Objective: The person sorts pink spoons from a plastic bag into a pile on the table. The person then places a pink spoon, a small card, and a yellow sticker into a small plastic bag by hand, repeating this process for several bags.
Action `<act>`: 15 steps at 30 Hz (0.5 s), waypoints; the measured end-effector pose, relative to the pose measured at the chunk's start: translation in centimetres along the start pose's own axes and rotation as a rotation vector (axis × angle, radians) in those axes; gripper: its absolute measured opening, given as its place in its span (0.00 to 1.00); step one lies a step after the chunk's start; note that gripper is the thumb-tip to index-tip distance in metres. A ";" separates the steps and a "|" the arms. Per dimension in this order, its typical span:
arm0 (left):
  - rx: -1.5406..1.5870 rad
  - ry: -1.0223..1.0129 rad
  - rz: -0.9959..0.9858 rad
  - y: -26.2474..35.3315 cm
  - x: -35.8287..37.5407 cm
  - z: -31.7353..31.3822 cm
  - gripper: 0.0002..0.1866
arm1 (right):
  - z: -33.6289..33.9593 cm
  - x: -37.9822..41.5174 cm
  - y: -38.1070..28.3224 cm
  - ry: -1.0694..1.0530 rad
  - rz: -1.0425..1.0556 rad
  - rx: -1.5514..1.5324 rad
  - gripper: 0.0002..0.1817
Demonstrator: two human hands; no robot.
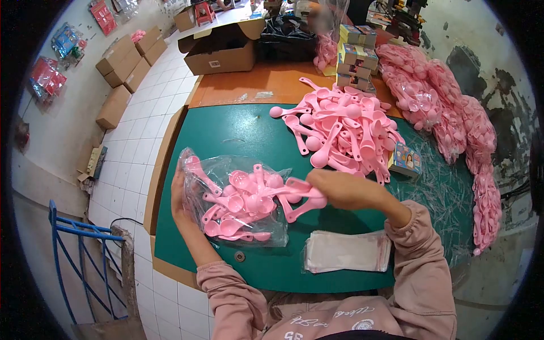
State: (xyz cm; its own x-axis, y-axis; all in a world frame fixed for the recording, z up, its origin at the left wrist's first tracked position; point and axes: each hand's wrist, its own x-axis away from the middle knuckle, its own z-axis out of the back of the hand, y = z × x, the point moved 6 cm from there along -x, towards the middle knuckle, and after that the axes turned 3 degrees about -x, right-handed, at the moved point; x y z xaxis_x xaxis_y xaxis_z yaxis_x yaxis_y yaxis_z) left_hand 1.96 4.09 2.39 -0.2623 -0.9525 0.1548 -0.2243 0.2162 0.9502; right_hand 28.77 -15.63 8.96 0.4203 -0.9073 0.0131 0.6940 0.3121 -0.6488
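A clear plastic bag (195, 161) lies on the green table top, with a number of pink scoop spoons (243, 201) inside. At its left side, my left hand (178, 195) grips the film, its fingers partly hidden by the bag. My right hand (343, 190) is closed around several pink spoons (303, 198) at the bag's right opening; their bowls and handles stick out to the left of the fist. Behind my right hand rises a big loose pile of the same pink spoons (345, 124).
Flat clear bags (348, 251) are stacked near the front edge. Printed cards (407, 158) lie right of the pile, with more card stacks (357, 56) behind. Filled bags of spoons (442, 102) line the right wall. An open carton (221, 54) stands at the back.
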 end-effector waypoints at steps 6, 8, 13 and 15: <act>0.007 -0.009 0.005 -0.1 0.1 0.1 0.21 | 2.4 1.0 2.9 0.087 -0.124 -0.030 0.13; 0.007 -0.013 0.001 -0.1 0.0 0.0 0.21 | 2.0 1.1 3.0 0.110 -0.053 0.007 0.13; 0.010 -0.016 0.004 -0.1 -0.1 0.1 0.21 | 2.1 1.4 3.6 0.054 -0.169 0.000 0.11; 0.013 -0.014 0.004 -0.1 -0.2 0.1 0.21 | 1.8 1.6 4.1 0.016 -0.279 -0.017 0.12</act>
State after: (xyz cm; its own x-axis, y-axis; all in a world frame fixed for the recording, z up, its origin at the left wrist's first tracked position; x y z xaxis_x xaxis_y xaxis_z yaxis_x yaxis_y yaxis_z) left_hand 1.92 4.24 2.22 -0.2766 -0.9485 0.1542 -0.2358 0.2226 0.9460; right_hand 33.34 -15.31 7.69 0.2054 -0.9618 0.1810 0.7717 0.0455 -0.6343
